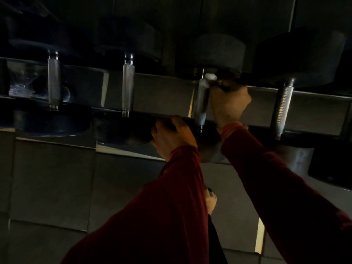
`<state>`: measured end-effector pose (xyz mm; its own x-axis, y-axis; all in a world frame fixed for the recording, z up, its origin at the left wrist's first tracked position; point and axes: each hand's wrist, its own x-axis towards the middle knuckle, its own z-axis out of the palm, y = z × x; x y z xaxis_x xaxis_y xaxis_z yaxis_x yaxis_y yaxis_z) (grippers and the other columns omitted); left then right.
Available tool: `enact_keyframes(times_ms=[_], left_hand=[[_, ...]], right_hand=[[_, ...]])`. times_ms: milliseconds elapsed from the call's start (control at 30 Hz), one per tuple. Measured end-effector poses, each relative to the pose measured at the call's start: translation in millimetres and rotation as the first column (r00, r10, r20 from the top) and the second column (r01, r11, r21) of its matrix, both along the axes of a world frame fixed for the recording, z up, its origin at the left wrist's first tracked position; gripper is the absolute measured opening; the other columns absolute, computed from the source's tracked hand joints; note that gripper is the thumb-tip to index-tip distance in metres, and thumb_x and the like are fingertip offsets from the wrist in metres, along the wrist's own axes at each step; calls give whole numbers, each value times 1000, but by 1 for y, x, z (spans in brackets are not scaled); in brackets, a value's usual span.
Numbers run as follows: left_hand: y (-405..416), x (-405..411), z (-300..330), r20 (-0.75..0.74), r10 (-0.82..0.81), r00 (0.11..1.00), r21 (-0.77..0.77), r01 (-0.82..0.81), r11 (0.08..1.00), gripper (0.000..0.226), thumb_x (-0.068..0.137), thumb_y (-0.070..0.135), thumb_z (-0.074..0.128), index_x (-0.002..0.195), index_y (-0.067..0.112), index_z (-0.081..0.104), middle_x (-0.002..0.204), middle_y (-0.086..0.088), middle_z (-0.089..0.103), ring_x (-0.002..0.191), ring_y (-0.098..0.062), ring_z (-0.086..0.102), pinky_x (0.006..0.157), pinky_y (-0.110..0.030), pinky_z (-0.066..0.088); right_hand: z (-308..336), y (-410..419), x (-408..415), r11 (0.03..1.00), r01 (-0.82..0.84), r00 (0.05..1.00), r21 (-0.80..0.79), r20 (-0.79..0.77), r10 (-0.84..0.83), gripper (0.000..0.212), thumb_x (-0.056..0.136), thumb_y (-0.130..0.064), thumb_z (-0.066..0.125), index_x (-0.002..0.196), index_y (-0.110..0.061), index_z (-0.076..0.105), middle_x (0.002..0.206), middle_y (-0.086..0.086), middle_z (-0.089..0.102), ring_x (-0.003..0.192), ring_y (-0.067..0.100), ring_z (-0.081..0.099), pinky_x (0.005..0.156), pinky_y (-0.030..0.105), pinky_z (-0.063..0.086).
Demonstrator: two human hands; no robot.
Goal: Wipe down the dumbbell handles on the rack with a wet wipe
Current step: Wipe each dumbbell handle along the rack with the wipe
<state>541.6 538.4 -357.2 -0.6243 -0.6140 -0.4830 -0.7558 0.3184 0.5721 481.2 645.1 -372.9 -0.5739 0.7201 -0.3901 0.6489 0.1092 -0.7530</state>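
Our left hand [172,135] curls over the front rail of the rack [106,109], we think to steady us in this dim light. Further right, our right hand [229,101] grips the wet wipe [210,76] and presses it on the third dumbbell handle [202,101], near its far end; a fourth handle [282,109] waits beside it.

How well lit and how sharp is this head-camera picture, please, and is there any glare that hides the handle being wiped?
Head view: very dim, the dumbbell heads nearly black; soft and slightly blurred around the right hand and white wipe; bright reflections streak the third handle and the floor strip; the rack rail bows with wide-angle distortion; the left hand stays legible.
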Motion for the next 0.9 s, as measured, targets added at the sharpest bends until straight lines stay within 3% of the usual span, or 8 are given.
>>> enact_keyframes(times_ms=[200, 300, 367, 433, 567, 667, 767, 900], left_hand=[[0, 1, 0, 22, -21, 1000, 3, 21, 1000, 47, 91, 42, 47, 130, 18, 58, 132, -6, 53, 121, -28, 47, 99, -38, 34], [0, 1, -1, 27, -24, 999, 6, 24, 1000, 45, 92, 40, 47, 129, 18, 58, 132, -7, 53, 120, -29, 46, 97, -36, 32], [0, 1, -2, 22, -26, 999, 13, 26, 1000, 52, 88, 47, 44, 128, 19, 58, 130, -7, 54, 119, -29, 47, 95, -36, 32], [0, 1, -1, 9, -19, 1000, 21, 18, 1000, 62, 79, 51, 37, 127, 19, 59, 129, -6, 54, 118, -29, 47, 93, -34, 31], [0, 1, 0, 9, -11, 1000, 16, 10, 1000, 52, 84, 46, 44, 126, 18, 59, 127, -8, 54, 116, -30, 47, 87, -30, 24], [0, 2, -2, -1, -23, 1000, 15, 23, 1000, 56, 82, 47, 40, 127, 18, 59, 127, -8, 55, 116, -29, 48, 89, -31, 29], [0, 0, -1, 19, -26, 999, 0, 26, 1000, 58, 82, 47, 41, 129, 18, 59, 129, -9, 55, 118, -29, 48, 96, -36, 34], [-1, -1, -2, 34, -30, 999, -12, 30, 999, 46, 91, 39, 49, 130, 16, 58, 131, -10, 54, 119, -30, 48, 98, -37, 35]], right_hand=[[-5, 9, -8, 706, 244, 962, -665, 77, -260, 30, 86, -20, 67, 113, -7, 66, 97, 4, 69, 89, 17, 69, 63, 24, 57], [-8, 8, -6, 871, 238, 968, -429, 32, -249, 11, 82, -30, 76, 84, -20, 70, 84, -7, 70, 87, 12, 71, 76, 29, 59], [-13, 4, 1, 998, 52, 997, 19, -63, -51, 21, 82, -40, 76, 70, -24, 71, 75, -11, 72, 75, 6, 69, 77, 28, 58], [-22, 1, 9, 905, -118, 960, 408, -187, 210, 25, 87, -38, 70, 72, -19, 76, 70, -3, 73, 63, 5, 64, 60, 22, 49], [-27, 5, 12, 674, -249, 830, 695, -206, 519, 18, 91, -26, 68, 84, -14, 78, 81, 4, 74, 75, 20, 70, 64, 26, 55], [-24, 1, 14, 560, -319, 751, 765, -156, 642, 17, 87, -22, 63, 93, -14, 78, 97, 6, 73, 93, 26, 66, 79, 22, 48], [-26, -7, 11, 618, -476, 777, 625, -30, 629, 31, 91, -37, 51, 107, -21, 72, 110, -7, 59, 99, -10, 42, 81, -1, 31], [-29, -8, 13, 742, -456, 809, 491, -119, 576, 15, 91, -29, 61, 105, -21, 62, 111, -10, 56, 101, -2, 53, 83, 28, 55]])
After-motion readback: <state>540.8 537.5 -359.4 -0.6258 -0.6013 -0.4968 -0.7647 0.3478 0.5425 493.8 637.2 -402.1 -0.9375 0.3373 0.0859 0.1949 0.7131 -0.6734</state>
